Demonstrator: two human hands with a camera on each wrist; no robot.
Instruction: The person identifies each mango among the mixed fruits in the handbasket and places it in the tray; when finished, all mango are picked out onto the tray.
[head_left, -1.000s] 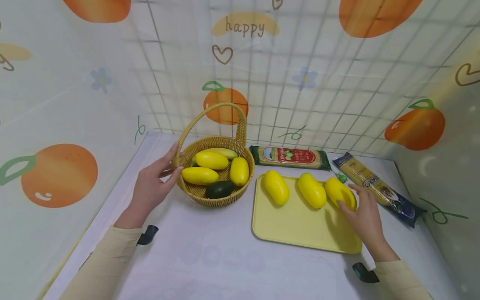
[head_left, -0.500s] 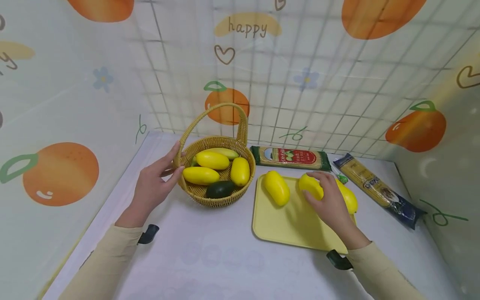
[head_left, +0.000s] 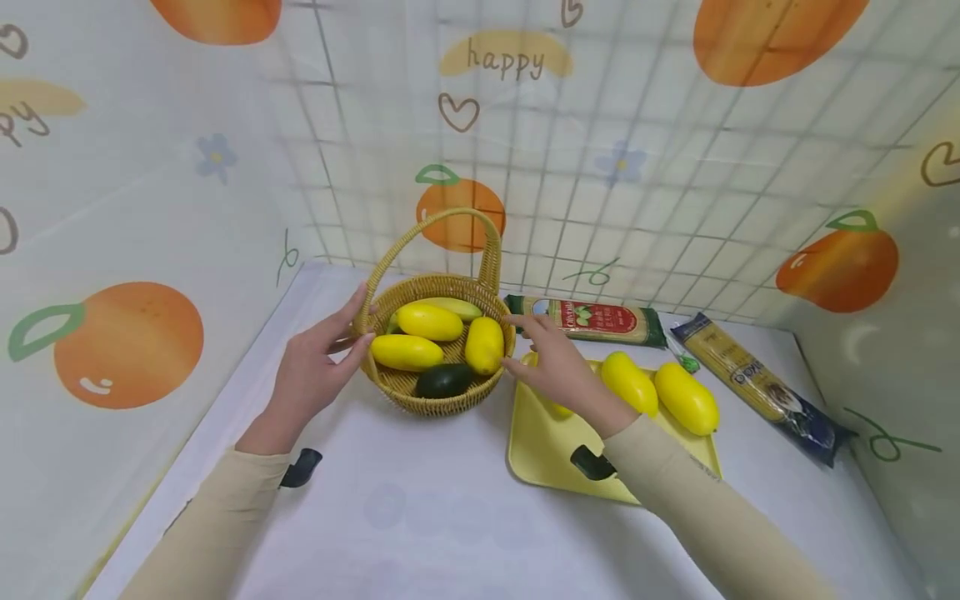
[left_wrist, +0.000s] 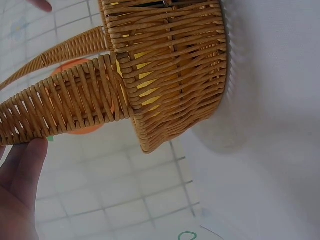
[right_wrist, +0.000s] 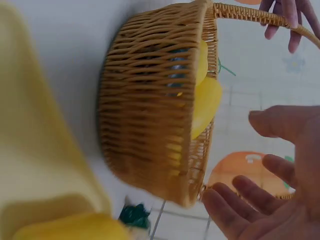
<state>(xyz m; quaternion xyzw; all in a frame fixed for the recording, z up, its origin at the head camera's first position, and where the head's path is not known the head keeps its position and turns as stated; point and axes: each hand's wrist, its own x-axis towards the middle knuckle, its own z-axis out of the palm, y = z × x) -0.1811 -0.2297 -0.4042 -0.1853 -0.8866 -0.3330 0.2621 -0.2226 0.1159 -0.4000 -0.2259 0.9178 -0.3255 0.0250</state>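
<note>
A wicker basket (head_left: 431, 406) with a tall handle (head_left: 489, 258) stands left of the table's middle. Inside it lie several yellow oblong fruits (head_left: 407, 352), a paler one (head_left: 459, 309) and a dark green one (head_left: 444, 381). My left hand (head_left: 309, 371) pinches the left side of the handle between thumb and fingers. Over the left part of a yellow tray (head_left: 536, 467), my right hand (head_left: 566, 371) reaches to the basket's right rim, fingers spread, holding nothing. It mostly covers one mango-like fruit; two others (head_left: 628, 382) lie to its right on the tray.
Behind the tray lies a green-ended pack of spaghetti (head_left: 615, 322). A blue-ended spaghetti pack (head_left: 761, 387) lies slanted at the right. A printed curtain over a wire grid (head_left: 555, 200) closes off the back.
My right hand has moved left, from the rightmost fruit across the tray to the basket's right rim. My left hand stays at the handle. The view has shifted slightly.
</note>
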